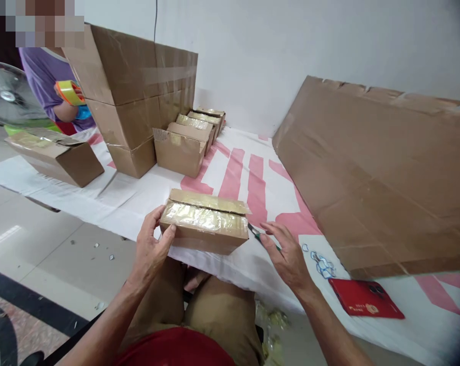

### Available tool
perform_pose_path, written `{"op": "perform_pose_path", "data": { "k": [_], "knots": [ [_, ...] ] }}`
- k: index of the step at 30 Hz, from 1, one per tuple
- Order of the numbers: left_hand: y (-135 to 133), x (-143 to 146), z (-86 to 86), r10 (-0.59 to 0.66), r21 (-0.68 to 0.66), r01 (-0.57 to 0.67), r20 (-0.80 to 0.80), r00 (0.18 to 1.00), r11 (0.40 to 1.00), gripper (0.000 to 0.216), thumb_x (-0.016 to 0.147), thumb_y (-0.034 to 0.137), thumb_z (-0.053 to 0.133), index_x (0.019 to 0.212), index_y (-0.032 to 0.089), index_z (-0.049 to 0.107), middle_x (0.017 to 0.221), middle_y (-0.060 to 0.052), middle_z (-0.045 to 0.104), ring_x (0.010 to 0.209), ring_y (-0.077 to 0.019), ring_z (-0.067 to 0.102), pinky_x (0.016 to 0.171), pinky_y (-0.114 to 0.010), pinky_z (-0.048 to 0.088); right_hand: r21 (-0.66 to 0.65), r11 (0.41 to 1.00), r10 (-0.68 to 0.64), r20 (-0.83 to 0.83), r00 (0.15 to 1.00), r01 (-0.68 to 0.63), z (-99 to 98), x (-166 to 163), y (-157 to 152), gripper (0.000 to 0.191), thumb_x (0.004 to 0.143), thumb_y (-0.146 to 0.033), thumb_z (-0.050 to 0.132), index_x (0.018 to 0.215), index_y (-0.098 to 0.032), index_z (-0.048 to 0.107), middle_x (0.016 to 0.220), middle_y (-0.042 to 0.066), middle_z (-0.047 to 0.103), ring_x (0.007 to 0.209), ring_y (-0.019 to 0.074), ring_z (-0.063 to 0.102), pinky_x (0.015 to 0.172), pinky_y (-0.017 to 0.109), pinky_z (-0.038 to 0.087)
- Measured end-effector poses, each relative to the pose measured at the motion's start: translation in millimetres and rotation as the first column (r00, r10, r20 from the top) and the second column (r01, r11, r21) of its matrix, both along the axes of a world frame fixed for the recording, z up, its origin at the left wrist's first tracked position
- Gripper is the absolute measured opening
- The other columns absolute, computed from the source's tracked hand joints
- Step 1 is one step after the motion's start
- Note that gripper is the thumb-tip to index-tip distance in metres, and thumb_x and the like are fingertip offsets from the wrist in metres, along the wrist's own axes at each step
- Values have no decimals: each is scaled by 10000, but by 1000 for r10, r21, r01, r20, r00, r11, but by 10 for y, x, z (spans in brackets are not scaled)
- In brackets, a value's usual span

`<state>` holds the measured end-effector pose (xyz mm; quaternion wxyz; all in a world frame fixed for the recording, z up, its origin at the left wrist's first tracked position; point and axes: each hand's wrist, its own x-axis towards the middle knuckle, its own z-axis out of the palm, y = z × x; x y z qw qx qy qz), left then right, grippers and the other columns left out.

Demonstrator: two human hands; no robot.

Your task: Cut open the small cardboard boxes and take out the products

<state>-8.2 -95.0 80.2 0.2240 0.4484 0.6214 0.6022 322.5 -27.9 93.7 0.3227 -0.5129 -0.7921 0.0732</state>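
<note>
A small cardboard box [205, 223] with shiny tape across its top sits at the near edge of the white and pink table cover [237, 173]. My left hand [150, 244] grips the box's left end, thumb on the front face. My right hand [287, 251] hovers just right of the box, fingers stretched out and apart, holding nothing. A thin green pen-like tool [257, 234] lies on the cover between the box and my right hand.
A row of taped small boxes [188, 137] stands behind, beside a tall stack of large cartons [138, 96]. A big flat cardboard sheet [382, 168] leans at right. A red phone [365, 299] lies near the edge. Another person [58, 86] holds a tape roll [69, 92] near a fan [8, 96].
</note>
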Motion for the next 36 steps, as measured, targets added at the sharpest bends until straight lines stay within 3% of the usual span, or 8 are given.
{"op": "perform_pose_path", "data": {
  "k": [3, 7, 10, 14, 20, 25, 30, 36],
  "knots": [
    [23, 38, 27, -13, 15, 11, 117, 993, 1000, 557, 809, 443, 725, 1298, 205, 605, 1463, -152, 600, 1336, -314, 583, 1130, -495, 451, 95, 993, 86, -101, 991, -76, 162, -360, -86, 320, 1003, -442, 584, 1209, -223, 693, 1262, 122, 694, 1182, 297, 658, 984, 453, 523],
    [81, -6, 72, -69, 36, 62, 228, 971, 997, 286, 748, 423, 767, 856, 208, 613, 1531, -154, 542, 1383, -352, 554, 1135, -518, 433, 216, 953, 256, -192, 947, -213, 281, -540, -281, 169, 993, -337, 628, 1103, -246, 719, 1217, 99, 707, 1128, 266, 674, 957, 422, 526],
    [93, -38, 79, -84, 80, 69, 211, 974, 994, 279, 735, 378, 759, 703, 208, 541, 1537, -140, 532, 1409, -355, 530, 1149, -512, 413, 148, 881, 473, -202, 858, -450, 432, -475, -398, 352, 1047, -493, 498, 1158, -252, 729, 1167, 91, 743, 1095, 266, 688, 933, 418, 535],
    [81, -60, 50, -141, 111, 121, 191, 971, 986, 261, 739, 354, 761, 714, 211, 544, 1516, -143, 552, 1386, -346, 548, 1123, -491, 437, -76, 886, 425, -260, 867, -457, 696, -545, -341, 336, 1078, -419, 451, 1119, -251, 739, 1136, 67, 777, 1088, 234, 711, 943, 375, 551],
    [42, -105, -54, -223, 118, 206, 154, 963, 971, 260, 794, 352, 740, 731, 213, 530, 1566, -141, 490, 1315, -334, 598, 1049, -467, 497, -392, 789, 539, 71, 839, -473, 872, -1020, 163, 412, 1049, -408, 470, 1377, -234, 647, 1424, 102, 678, 1330, 288, 615, 1132, 496, 487],
    [17, -120, -192, -286, 175, 280, 13, 958, 944, 207, 814, 275, 739, 777, 218, 544, 1625, -114, 413, 1399, -326, 519, 1091, -466, 472, -195, 904, 422, 257, 869, -382, 773, -1151, 604, 541, 980, -345, 562, 1506, -221, 532, 1615, 148, 475, 1490, 338, 441, 1205, 599, 384],
    [-13, -127, -225, -303, 162, 301, -10, 953, 940, 200, 817, 258, 743, 794, 223, 547, 1652, -101, 382, 1423, -328, 491, 1118, -486, 452, -250, 871, 490, 475, 730, -422, 736, -1180, 696, 469, 848, -294, 762, 1303, -201, 696, 1538, 175, 526, 1368, 386, 522, 1120, 600, 446],
    [-22, -121, -353, -286, 187, 270, 64, 956, 944, 171, 869, 321, 737, 915, 240, 594, 1679, -95, 342, 1486, -341, 440, 1139, -501, 444, -463, 788, 614, 536, 580, -407, 738, -1399, 804, 621, 807, -359, 817, 1371, -168, 641, 1301, 159, 696, 1168, 351, 635, 1012, 516, 500]
  ]
}}
